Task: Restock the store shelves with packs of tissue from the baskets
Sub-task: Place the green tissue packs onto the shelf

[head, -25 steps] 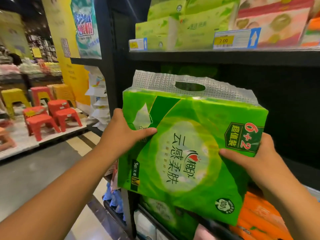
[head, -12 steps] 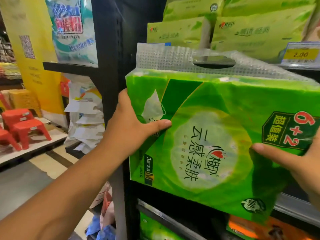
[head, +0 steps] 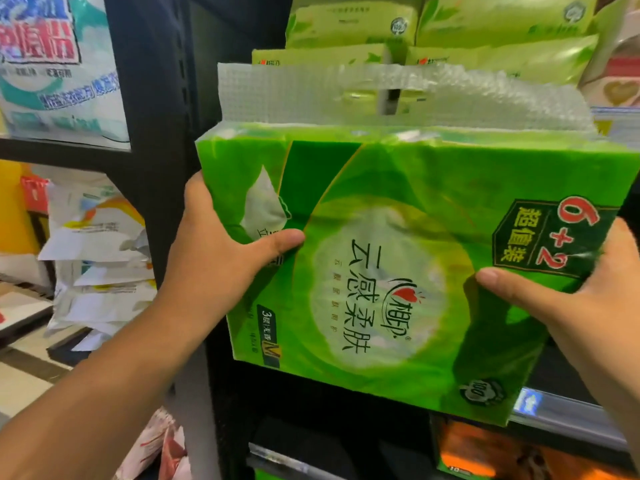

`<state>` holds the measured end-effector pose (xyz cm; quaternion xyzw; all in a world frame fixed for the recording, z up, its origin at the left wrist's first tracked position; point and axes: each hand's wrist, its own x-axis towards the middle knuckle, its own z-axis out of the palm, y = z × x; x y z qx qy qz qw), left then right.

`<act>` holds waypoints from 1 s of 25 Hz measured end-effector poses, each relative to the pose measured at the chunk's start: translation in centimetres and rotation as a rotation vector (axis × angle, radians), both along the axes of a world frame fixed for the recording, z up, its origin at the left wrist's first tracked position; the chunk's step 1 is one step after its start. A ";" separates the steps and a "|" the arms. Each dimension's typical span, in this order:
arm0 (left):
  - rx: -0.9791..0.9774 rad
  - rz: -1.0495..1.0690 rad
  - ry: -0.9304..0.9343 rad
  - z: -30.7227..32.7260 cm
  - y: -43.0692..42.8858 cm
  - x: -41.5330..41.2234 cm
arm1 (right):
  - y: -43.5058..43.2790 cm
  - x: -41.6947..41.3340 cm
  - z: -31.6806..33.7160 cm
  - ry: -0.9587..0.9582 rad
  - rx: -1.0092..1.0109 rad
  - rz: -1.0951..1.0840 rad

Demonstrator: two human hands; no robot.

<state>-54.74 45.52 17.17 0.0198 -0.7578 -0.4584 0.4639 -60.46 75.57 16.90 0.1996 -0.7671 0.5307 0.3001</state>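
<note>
I see L hand (head: 221, 261) & R hand (head: 575, 299) gripping green tissue pack (head: 398, 271) by its sides, thumbs on front, at black shelf upright (head: 156, 133).

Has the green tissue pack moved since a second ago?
Yes. The green tissue pack rose: its clear flap now overlaps the pale packs stacked above; earlier it sat below them.

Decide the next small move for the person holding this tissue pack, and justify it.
Probably push the large green plastic-wrapped tissue pack forward into the dark shelf bay behind it: the left hand and right hand grip its sides, holding it before the opening, not yet shelved.
</note>
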 end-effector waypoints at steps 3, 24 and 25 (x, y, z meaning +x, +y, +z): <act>-0.006 -0.029 0.093 0.1 -0.1 -1.2 | -0.5 -0.2 0.2 0.048 -0.039 0.001; -0.016 0.062 0.014 -7.3 -1.9 -10.2 | -3.9 -9.1 -6.9 -0.067 -0.070 0.046; -0.024 0.075 -0.011 -7.2 -1.8 -10.6 | -4.1 -9.6 -7.2 -0.073 -0.068 0.038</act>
